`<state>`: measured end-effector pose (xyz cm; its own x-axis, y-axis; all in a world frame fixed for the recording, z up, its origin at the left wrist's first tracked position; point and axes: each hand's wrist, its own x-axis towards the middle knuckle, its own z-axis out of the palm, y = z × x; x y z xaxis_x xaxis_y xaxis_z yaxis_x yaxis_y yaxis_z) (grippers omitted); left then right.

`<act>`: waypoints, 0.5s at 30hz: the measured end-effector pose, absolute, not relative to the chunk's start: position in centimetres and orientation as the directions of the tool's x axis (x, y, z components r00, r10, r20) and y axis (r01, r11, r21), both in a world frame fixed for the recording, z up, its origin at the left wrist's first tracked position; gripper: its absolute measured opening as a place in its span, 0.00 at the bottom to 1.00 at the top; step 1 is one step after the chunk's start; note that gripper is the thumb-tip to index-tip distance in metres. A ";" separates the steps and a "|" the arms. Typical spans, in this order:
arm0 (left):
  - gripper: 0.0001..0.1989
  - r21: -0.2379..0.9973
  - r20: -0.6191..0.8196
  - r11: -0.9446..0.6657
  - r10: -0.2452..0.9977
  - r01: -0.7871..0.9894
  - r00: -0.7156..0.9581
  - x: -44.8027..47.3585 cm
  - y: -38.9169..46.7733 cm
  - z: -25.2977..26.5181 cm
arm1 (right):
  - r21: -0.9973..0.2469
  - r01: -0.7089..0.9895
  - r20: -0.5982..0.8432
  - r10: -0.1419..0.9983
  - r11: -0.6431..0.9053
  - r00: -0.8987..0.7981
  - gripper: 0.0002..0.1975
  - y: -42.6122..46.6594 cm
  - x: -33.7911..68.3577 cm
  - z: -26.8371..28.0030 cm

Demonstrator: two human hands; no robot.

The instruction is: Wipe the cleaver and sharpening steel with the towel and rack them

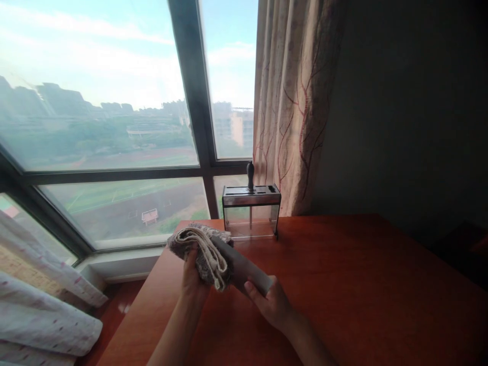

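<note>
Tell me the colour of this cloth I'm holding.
The cloth is grey and cream, shown in the head view.

Patterned curtain [293, 101], tall window [114, 117], reddish table [343, 284]

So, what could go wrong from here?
The left hand holds the folded cloth against the broad-bladed knife, so a slip might cut that hand. If the right hand lost its grip, the knife could drop and scratch the table. The knife block near the table's far edge might tip if bumped.
</note>
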<state>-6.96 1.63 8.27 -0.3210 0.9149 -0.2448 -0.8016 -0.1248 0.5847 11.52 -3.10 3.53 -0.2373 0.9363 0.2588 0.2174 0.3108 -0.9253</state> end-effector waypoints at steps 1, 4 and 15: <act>0.08 0.586 -0.253 -0.128 0.910 -0.800 -0.330 -7.2 1.8 8.1 | -0.866 0.298 0.317 0.901 0.403 -0.298 0.20 -3.2 11.4 3.5; 0.06 0.598 -0.264 -0.128 0.901 -0.791 -0.345 -8.0 2.3 7.3 | -0.678 0.434 0.427 0.798 0.594 -0.425 0.19 -3.5 11.3 4.1; 0.04 0.664 -0.314 -0.111 0.856 -0.740 -0.411 -8.6 2.8 6.8 | -0.615 0.418 0.462 0.735 0.669 -0.496 0.15 -4.1 11.7 5.5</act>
